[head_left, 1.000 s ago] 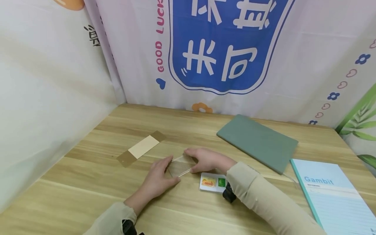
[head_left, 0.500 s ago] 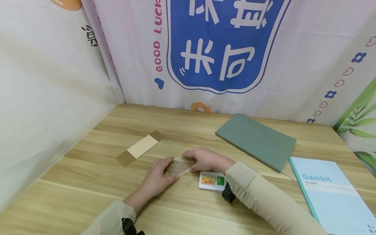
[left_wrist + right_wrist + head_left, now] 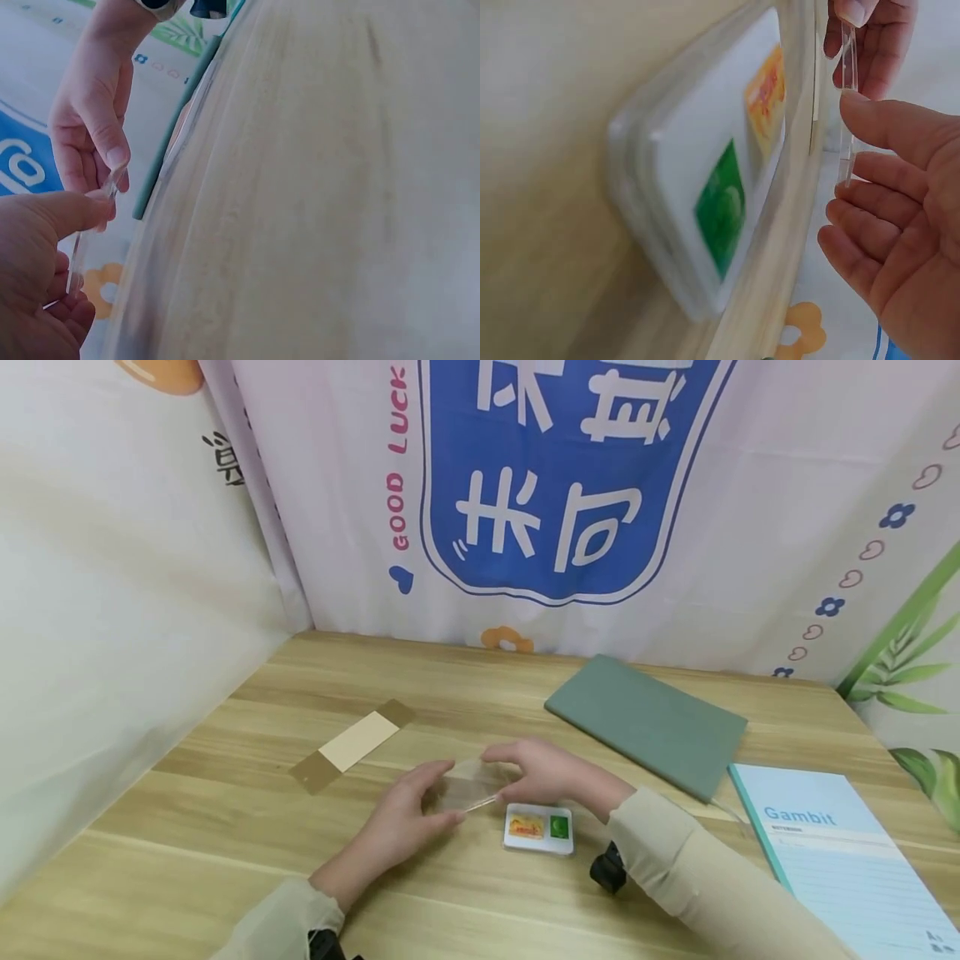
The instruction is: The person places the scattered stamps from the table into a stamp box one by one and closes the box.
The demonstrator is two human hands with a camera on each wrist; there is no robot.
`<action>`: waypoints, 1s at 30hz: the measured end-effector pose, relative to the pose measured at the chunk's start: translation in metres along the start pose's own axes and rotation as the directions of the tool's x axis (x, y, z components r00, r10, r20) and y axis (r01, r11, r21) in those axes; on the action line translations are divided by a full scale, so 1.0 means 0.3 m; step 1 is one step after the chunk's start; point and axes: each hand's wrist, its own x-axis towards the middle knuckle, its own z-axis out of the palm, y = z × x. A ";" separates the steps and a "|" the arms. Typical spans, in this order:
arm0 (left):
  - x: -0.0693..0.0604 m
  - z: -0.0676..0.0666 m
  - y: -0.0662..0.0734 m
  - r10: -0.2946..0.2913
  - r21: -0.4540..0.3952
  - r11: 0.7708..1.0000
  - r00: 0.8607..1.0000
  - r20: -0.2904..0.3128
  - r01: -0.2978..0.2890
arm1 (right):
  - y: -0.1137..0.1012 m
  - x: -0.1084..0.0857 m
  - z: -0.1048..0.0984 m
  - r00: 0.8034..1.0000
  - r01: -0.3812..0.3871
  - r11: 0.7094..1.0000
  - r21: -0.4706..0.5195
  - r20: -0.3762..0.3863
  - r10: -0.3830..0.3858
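Both hands hold a thin clear plastic piece with straight edges above the wooden table. My left hand grips its left side, thumb in front and fingers behind. The right hand holds the opposite edge; in the right wrist view the thumb of the right hand lies at the edge, with the fingers beyond it. Just below the right hand lies a small flat white box with rounded corners. Its top bears an orange-yellow picture and a green one. Seen edge-on in the left wrist view, the clear piece looks thin.
A brown strip with a cream middle lies at the left. Farther back is a dark green notebook. The light blue "Gambit" notebook lies at the right. Printed cloth hangs behind the table.
My right hand and forearm have shifted right, uncovering the right end of the white box. The clear piece has shifted slightly, still between both hands. The head view has turned a little.
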 end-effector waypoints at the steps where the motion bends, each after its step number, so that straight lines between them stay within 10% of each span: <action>1: 0.002 0.003 0.006 0.011 0.002 1.000 1.000 0.000 -0.011 | 0.003 -0.014 0.000 1.000 0.001 1.000 0.007 -0.008 -0.001; 13: 0.017 0.035 0.058 0.129 -0.072 0.990 0.987 0.099 -0.122 | 0.020 -0.167 0.007 0.987 -0.030 0.999 0.028 -0.156 0.034; 30: 0.060 0.068 0.099 0.260 -0.049 0.965 0.920 0.294 -0.257 | 0.006 -0.290 0.076 0.919 -0.170 0.976 0.135 -0.335 0.206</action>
